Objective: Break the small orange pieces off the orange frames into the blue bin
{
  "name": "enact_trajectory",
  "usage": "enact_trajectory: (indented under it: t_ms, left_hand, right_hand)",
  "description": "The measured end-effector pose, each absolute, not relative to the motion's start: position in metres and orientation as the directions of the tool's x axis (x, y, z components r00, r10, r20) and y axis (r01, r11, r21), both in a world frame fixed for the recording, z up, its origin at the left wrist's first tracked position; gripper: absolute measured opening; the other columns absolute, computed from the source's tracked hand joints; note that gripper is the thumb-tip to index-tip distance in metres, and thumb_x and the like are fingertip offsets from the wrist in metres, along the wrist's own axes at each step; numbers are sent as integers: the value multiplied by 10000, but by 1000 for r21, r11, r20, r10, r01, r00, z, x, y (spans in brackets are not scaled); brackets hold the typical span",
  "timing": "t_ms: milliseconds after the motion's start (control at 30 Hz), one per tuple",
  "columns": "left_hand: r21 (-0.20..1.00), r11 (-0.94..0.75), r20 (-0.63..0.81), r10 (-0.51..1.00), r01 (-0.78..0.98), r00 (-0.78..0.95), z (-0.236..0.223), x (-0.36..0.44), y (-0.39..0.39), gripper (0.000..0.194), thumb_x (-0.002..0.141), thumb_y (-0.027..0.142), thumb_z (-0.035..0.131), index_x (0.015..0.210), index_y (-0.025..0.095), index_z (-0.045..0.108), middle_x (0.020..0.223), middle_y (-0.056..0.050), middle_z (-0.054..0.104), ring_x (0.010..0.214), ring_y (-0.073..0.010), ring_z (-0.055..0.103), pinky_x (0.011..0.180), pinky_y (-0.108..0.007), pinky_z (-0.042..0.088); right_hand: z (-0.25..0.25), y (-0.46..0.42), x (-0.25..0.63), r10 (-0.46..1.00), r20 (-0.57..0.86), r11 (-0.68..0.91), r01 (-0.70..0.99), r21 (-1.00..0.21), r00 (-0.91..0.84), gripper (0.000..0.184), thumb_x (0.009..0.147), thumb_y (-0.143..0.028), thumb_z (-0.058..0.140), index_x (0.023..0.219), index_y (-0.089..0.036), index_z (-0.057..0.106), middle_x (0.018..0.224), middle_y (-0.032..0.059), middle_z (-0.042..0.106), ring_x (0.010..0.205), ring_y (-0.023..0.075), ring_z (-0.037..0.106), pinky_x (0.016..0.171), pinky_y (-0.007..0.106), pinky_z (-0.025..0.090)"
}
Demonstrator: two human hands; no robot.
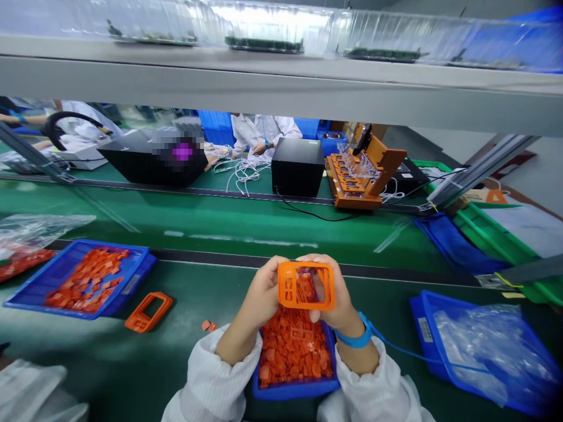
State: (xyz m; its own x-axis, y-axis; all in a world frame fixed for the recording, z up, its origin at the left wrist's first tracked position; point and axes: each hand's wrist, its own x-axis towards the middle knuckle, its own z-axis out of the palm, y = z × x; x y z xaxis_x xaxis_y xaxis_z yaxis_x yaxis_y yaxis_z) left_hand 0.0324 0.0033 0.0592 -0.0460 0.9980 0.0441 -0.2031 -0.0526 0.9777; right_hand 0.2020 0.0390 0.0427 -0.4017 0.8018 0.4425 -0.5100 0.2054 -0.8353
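Observation:
An orange plastic housing frame, with a large window and smaller cutouts, is held up between my two hands. My left hand grips its left end, fingers closed round the edge. Around its right end my right hand is closed, a blue wrist strap on that wrist. Just below the hands sits a blue bin full of small orange plastic parts. A second orange frame lies flat on the green table to the left, with small orange pieces between it and my left sleeve.
A blue tray of flat orange pieces stands at the left, by a plastic bag. At the right is a blue bin with clear bags. Behind are black boxes and an orange fixture. A shelf crosses overhead. Co-workers sit nearby.

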Motion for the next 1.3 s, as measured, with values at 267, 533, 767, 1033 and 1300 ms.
enact_trajectory:
  t_ms: [267,533,767,1033,1300]
  left_hand:
    - [983,-15,32,996,-182,87,49,36,3,363,978,485,728,1078,138,759,966,-84,748,907,-209,677,882,-314,575]
    - [996,-86,89,992,-38,93,51,27,0,280,1000,372,657,1137,149,759,1050,-91,762,1007,-235,699,978,-351,573]
    - [967,-154,174,982,-205,80,54,39,-1,428,977,521,742,1207,161,720,1148,-120,763,1036,-249,728,941,-342,598]
    - [938,-134,156,987,-320,46,49,56,-10,830,705,275,1010,1402,219,564,1317,-132,730,1211,-281,731,1018,-363,608]
    - [907,-244,258,966,-344,-3,67,32,-12,773,781,219,924,1441,239,522,1326,-113,733,1144,-236,768,962,-306,635]
  right_hand:
    - [50,42,201,780,471,259,-474,-842,-411,812,692,-561,988,1403,-361,651,1416,96,678,1339,295,672,1158,461,570]
    - [42,42,195,816,394,166,-480,-861,-423,862,590,-561,1047,1320,-316,658,1384,112,679,1313,324,675,1139,485,573]
    - [47,39,192,903,378,203,-574,-793,-203,886,536,-636,1040,1272,-352,637,1320,77,680,1229,300,683,1105,468,577]
    - [54,36,184,963,241,102,-663,-741,-121,898,476,-641,1061,1228,-369,651,1245,58,683,1159,296,675,1053,481,598]
    - [56,62,215,946,318,275,-658,-701,56,712,713,-623,968,1338,-414,699,1450,8,634,1362,231,605,1155,399,534]
